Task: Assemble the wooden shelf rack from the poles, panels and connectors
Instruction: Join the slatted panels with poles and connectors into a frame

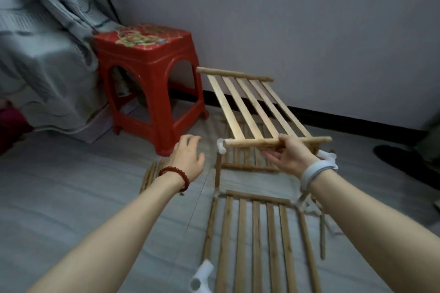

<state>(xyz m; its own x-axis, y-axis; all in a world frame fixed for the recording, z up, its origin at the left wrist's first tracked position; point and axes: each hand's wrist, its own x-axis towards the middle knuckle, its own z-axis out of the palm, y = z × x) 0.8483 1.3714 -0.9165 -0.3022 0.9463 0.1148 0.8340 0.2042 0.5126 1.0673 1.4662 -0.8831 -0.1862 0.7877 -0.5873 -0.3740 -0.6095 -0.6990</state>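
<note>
My right hand (288, 154) grips the near rail of a slatted wooden panel (250, 107), which tilts up and away toward the wall. The rail's left end sits at a white connector (222, 145) on top of an upright pole (217, 171). A second slatted panel (257, 240) lies low in the frame below, with a white connector (202, 276) at its near left corner. My left hand (188, 157) hovers with fingers spread, left of the frame and holding nothing. Another white connector (329, 157) shows behind my right wrist.
A red plastic stool (150, 78) stands at the left by a grey draped bed cover (42, 54). Loose wooden poles (148, 176) lie on the floor under my left wrist. A dark shoe (402, 162) is at the right, near the wall's black skirting.
</note>
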